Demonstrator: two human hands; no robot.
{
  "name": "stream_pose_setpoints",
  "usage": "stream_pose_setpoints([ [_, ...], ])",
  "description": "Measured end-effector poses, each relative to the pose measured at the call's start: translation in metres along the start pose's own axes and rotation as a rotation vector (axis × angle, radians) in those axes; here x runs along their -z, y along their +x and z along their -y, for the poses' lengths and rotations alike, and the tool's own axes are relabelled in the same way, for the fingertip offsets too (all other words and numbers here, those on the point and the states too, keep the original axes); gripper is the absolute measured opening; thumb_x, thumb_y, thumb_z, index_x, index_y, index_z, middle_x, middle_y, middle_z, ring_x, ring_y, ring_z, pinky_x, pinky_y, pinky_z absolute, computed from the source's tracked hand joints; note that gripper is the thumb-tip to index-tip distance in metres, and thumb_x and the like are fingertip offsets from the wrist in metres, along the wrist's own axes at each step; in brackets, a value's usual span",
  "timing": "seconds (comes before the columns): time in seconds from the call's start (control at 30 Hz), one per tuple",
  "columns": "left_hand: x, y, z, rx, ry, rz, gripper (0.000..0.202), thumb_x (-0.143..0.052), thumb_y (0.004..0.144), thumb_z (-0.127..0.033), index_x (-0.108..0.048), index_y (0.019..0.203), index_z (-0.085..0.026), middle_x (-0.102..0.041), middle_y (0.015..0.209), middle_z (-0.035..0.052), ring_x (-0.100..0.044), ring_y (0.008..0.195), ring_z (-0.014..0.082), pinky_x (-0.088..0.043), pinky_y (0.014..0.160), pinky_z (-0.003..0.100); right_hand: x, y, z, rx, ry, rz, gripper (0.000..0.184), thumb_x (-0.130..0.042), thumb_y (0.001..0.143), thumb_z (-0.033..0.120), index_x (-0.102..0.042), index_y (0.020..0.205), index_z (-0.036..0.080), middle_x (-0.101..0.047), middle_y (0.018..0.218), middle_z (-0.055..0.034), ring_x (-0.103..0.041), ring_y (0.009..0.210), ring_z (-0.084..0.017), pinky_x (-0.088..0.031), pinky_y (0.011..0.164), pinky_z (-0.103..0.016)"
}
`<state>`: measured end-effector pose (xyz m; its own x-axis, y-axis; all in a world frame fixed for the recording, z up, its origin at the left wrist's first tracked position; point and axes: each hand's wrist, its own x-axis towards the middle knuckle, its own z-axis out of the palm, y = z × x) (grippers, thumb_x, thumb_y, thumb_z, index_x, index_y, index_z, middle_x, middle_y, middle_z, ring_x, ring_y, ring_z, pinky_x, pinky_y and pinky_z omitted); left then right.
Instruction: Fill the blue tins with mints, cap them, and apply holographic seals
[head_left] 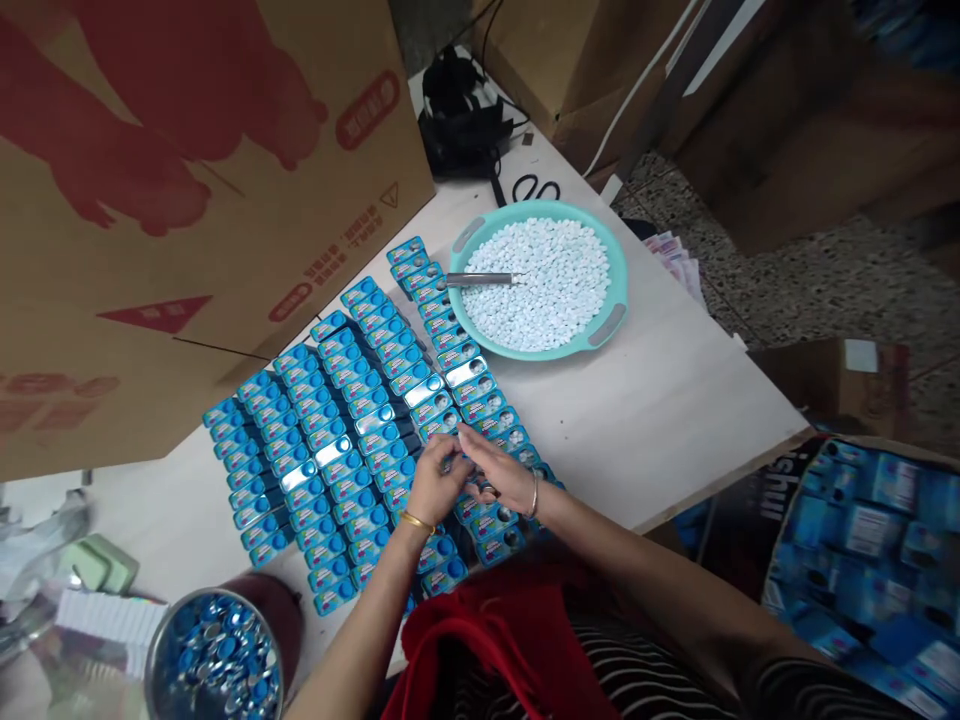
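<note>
My left hand point(436, 482) and my right hand point(506, 478) come together over rows of small blue boxes point(352, 440). The left fingers are bent inward and pinched, close to the right fingertips. My right hand is cupped, with some fingers curled; anything in either hand is hidden or too small to name. Each box has a round spot on its top. In the columns by my hands, some spots show white pieces. Beyond them stands a teal basin point(619, 268) full of small white tablets point(555, 280), with a grey metal tool point(480, 280) lying across its left side.
A metal pot point(154, 660) of round blue and silver caps point(225, 655) stands at lower left. A large cardboard carton point(225, 250) borders the boxes at upper left. Black scissors point(536, 188) lie behind the basin. At right, an open carton holds blue packs point(870, 530).
</note>
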<state>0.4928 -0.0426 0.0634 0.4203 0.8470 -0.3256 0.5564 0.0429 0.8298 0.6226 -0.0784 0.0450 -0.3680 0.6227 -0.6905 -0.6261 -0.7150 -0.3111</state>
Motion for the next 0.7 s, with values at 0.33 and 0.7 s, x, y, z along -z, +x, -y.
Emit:
stream_pose_setpoints([
  [0.33,0.032,0.084,0.002,0.443,0.649,-0.024,0.023,-0.056,0.079,-0.040,-0.059,0.067,-0.020,-0.064,0.074,0.0060,-0.061,0.078,0.0222,-0.041,0.065,0.030,0.012,-0.006,0.010,0.088,0.050,0.032,0.031,-0.074,0.068,0.031,-0.061,0.091,0.014,-0.065,0.078,-0.0022,-0.048,0.048,-0.004,-0.022,0.038,-0.017],
  [0.7,0.034,0.114,0.001,0.534,0.953,0.184,0.036,-0.057,0.081,-0.050,-0.068,0.087,-0.017,-0.068,0.102,0.0163,-0.063,0.099,0.0313,-0.047,0.077,0.036,0.011,0.006,0.007,0.081,0.025,-0.098,0.049,-0.074,0.065,0.058,-0.053,0.086,0.019,-0.061,0.063,0.0033,-0.043,0.037,-0.005,-0.017,0.034,-0.016],
])
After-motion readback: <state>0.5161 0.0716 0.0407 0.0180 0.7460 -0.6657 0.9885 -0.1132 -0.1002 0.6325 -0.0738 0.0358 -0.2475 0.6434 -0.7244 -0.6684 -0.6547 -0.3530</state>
